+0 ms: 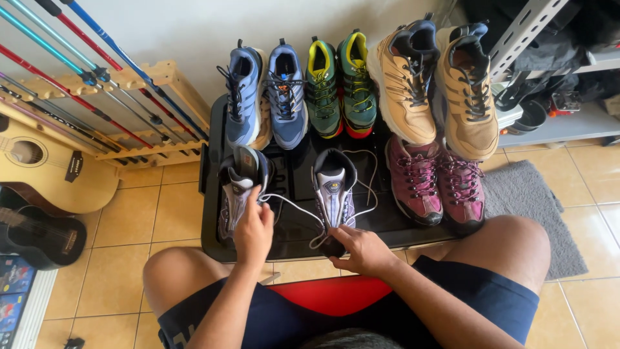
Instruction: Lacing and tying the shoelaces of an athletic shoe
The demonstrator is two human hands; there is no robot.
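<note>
Left hand (253, 231): closed on the white lace (294, 205) at the tongue of the left grey shoe (237, 190), lower centre-left of the frame.
Right hand (363, 250): fingers pinched at the toe of the right grey shoe (334, 194), seemingly on the lace end; exact hold hard to tell.
Lace: runs across from the left hand's grip to the right shoe, slack loops trailing beyond it.
Shoe axis: both grey shoes point toes toward the person, heels up-frame, on the black tray (292, 174).
Nearer hand: each sits on its own shoe; the right is nearer the loose lace.
Behind: blue pair (265, 97), green pair (340, 84), tan pair (439, 81), maroon pair (436, 181).
</note>
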